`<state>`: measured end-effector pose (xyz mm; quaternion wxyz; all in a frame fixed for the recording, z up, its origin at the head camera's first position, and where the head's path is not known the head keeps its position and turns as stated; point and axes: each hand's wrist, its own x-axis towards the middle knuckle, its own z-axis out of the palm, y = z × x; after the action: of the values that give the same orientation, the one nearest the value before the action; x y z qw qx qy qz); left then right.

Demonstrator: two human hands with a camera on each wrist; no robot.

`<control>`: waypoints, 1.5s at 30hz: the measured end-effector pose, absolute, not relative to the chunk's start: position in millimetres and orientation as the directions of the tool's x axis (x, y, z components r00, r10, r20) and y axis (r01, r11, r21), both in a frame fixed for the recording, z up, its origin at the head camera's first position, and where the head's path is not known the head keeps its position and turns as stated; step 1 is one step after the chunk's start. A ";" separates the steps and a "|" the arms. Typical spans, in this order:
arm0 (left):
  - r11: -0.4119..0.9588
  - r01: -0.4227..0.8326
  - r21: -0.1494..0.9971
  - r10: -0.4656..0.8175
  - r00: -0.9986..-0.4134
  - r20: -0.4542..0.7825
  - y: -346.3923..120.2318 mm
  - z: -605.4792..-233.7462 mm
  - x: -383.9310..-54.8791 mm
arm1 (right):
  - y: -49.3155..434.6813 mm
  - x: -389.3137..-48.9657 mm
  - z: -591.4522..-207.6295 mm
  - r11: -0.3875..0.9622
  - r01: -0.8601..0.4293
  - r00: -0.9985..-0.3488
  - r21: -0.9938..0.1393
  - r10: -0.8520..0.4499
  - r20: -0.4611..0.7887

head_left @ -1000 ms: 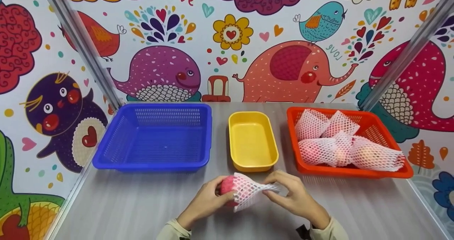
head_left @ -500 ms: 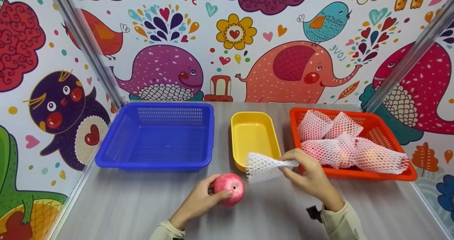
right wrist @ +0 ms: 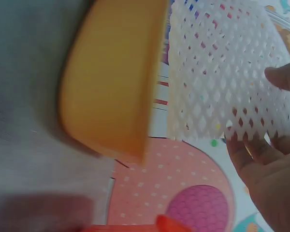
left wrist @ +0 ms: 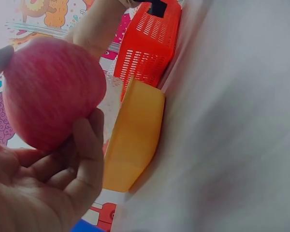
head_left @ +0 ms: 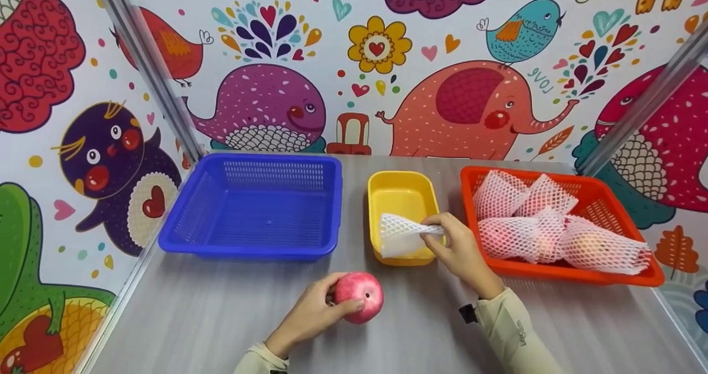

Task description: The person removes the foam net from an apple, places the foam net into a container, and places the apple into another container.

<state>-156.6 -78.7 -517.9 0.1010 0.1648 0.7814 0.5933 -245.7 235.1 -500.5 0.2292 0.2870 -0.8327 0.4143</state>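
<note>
My left hand [head_left: 315, 313] grips a bare red apple [head_left: 359, 298] above the front of the table, its dark-centred end facing up. In the left wrist view the fingers curl under the apple [left wrist: 53, 92], with the thumb on its far side. My right hand [head_left: 456, 249] pinches one end of a white foam net sleeve [head_left: 401, 234] over the yellow tray [head_left: 404, 181]. The sleeve's wide end hangs above the tray's near half. In the right wrist view the net sleeve [right wrist: 222, 72] looks hollow, with fingertips against its lower edge.
At the left stands a blue basket [head_left: 251, 219] with nothing in it. A red basket [head_left: 608, 197] at the right holds several net-wrapped fruits [head_left: 509, 235]. Printed walls and metal posts [head_left: 146, 64] bound the grey table [head_left: 221, 307].
The right hand has pulled the net sleeve off the apple and carried it up and over the yellow tray. The left hand has kept the apple near the same spot.
</note>
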 end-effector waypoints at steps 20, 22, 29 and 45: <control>0.260 0.156 0.953 0.381 -0.923 0.048 -76.4 -517.9 -156.2 | 237.0 -231.8 -491.0 0.595 -0.644 -0.729 -0.481 -0.289 0.620; 0.255 0.161 0.954 0.380 -0.924 0.055 -76.7 -517.9 -156.6 | 237.4 -223.4 -483.6 0.591 -0.663 -0.714 -0.459 -0.315 0.625; 0.253 0.163 0.954 0.376 -0.925 0.058 -78.1 -517.1 -156.8 | 240.8 -192.4 -470.8 0.604 -0.680 -0.704 -0.416 -0.377 0.602; 0.303 0.276 0.912 0.338 -0.926 0.168 -101.9 -473.4 -179.8 | 250.3 -170.9 -478.6 0.577 -0.723 -0.653 -0.379 -0.393 0.648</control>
<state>-179.8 -101.9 -473.4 0.0280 0.1904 0.8066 0.5589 -170.9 250.3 -478.6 0.2568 0.3282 -0.8501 0.3219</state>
